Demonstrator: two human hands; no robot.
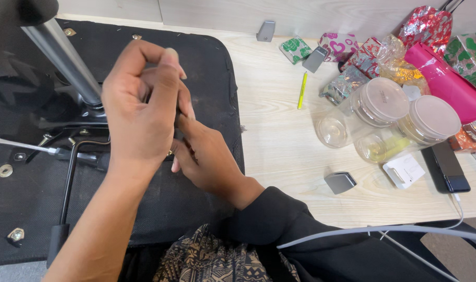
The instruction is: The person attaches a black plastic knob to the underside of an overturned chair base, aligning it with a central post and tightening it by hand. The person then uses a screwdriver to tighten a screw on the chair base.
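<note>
Working over the upturned underside of a black chair seat (206, 68), both hands are meeting near its right edge. The left hand (141, 112) is curling its fingers inward, thumb raised, and is pinching something small and dark against the right hand (204, 156); what the item is cannot be told, as the fingers are covering it. The right hand is pressing its fingers up into that same spot, closed about it, its black sleeve (279, 219) trailing toward the body. A chrome post (65, 60) is rising from the seat's metal plate just left of the hands, and a thin black lever (68, 177) is running below them. On the pale wooden table (279, 141) to the right, two clear plastic jars (389, 122) are lying on their sides, near a yellow pen (302, 90) and foil-wrapped parcels (431, 31).
</note>
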